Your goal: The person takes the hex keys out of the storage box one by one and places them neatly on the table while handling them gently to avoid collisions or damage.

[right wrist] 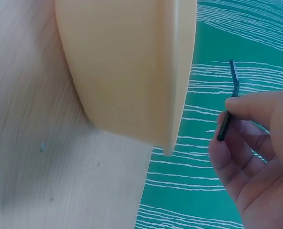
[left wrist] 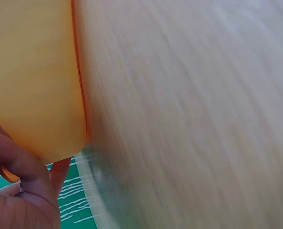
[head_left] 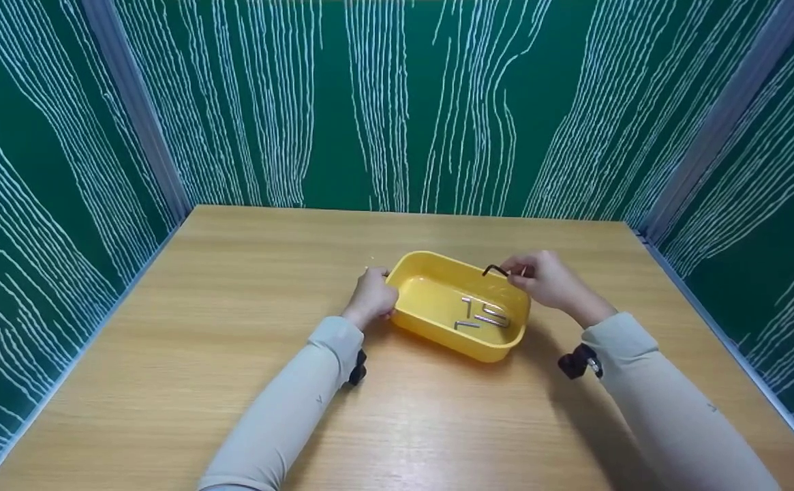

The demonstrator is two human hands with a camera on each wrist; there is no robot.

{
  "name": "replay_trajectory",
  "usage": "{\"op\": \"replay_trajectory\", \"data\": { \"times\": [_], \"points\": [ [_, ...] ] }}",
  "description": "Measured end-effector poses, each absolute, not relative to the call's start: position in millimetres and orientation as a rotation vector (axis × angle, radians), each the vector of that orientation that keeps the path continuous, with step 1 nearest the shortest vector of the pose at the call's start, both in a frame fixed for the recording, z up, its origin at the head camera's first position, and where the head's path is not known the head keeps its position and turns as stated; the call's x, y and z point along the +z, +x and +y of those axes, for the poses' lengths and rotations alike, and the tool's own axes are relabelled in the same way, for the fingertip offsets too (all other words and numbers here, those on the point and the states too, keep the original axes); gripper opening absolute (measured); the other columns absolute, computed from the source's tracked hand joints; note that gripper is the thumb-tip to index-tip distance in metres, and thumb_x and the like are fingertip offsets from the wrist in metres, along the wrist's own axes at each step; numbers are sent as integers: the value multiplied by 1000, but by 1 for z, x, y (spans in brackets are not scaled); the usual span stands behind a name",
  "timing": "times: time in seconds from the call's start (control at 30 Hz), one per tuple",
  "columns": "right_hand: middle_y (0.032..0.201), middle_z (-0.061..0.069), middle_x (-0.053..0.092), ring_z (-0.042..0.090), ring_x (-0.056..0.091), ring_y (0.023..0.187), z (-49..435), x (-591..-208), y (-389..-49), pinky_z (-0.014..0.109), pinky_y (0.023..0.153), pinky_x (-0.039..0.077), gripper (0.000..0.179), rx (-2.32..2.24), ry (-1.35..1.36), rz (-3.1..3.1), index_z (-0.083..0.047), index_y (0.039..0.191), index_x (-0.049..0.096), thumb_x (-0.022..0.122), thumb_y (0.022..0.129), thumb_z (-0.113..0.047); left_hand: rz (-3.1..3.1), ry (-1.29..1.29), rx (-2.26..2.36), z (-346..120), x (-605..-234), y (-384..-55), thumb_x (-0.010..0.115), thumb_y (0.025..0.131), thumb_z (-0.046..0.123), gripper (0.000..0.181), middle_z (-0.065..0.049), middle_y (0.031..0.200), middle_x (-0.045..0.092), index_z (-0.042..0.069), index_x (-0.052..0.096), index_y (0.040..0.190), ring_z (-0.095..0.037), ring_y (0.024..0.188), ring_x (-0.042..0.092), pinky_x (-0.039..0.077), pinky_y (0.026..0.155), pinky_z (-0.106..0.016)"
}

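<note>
A yellow plastic bin [head_left: 437, 334] sits on the wooden table, turned slightly. My left hand [head_left: 373, 294] grips its left end at the rim; in the left wrist view the fingers [left wrist: 24, 164] curl round the bin's end wall [left wrist: 36, 81]. Between thumb and fingers, my right hand [head_left: 548, 278] pinches a black L-shaped hex key [head_left: 494, 268] over the bin's far right rim. The right wrist view shows this hex key [right wrist: 235, 81] with its bent end pointing away from the hand. On the bin floor lie several silver hex keys [head_left: 468, 308], spread toward the right end.
The wooden table [head_left: 247, 327] stretches around the bin on all sides. Green walls with white wavy lines [head_left: 332, 136] stand behind it and at both sides, joined by grey corner posts [head_left: 141, 102]. A dark wrist camera [head_left: 577, 361] hangs under the right sleeve.
</note>
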State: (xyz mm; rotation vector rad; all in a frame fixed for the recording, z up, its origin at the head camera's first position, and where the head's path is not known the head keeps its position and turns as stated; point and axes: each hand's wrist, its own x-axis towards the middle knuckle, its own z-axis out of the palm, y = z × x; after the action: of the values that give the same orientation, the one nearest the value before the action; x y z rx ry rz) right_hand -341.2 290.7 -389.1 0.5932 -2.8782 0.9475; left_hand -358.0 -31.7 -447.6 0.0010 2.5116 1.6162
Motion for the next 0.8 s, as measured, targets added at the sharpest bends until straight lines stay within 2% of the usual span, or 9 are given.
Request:
{"op": "replay_trajectory", "data": {
  "times": [0.17, 0.37, 0.63, 0.8],
  "points": [
    [101, 22, 76, 26, 64, 83, 296, -390, -341, 19, 67, 53, 21, 925, 575, -2863, 6, 116, 79, 66, 99, 6, 2530, -1, 1584, -33, -449, -359, 51, 98, -7, 45, -8, 80, 60, -1, 62, 141, -11, 44, 48, 43, 40, -20],
    [105, 22, 76, 29, 65, 89, 302, -391, -339, 23, 71, 55, 21, 931, 481, -2895, 4, 117, 79, 66, 100, 3, 2515, -38, 1566, -33, -449, -357, 53, 99, -7, 51, -12, 92, 62, 1, 58, 149, -12, 46, 48, 45, 43, -21],
    [110, 22, 75, 30, 65, 93, 310, -386, -337, 29, 77, 57, 21, 926, 409, -2922, 3, 120, 78, 66, 103, 0, 2505, -47, 1562, -31, -448, -360, 53, 98, -7, 51, -10, 87, 61, 2, 58, 149, -12, 46, 48, 44, 41, -21],
    [110, 23, 75, 31, 64, 92, 316, -383, -336, 27, 75, 56, 22, 911, 378, -2933, 3, 121, 77, 66, 103, -1, 2506, -44, 1562, -31, -445, -360, 55, 97, -7, 52, -11, 93, 62, 1, 58, 148, -13, 47, 48, 45, 42, -22]
  ]
}}
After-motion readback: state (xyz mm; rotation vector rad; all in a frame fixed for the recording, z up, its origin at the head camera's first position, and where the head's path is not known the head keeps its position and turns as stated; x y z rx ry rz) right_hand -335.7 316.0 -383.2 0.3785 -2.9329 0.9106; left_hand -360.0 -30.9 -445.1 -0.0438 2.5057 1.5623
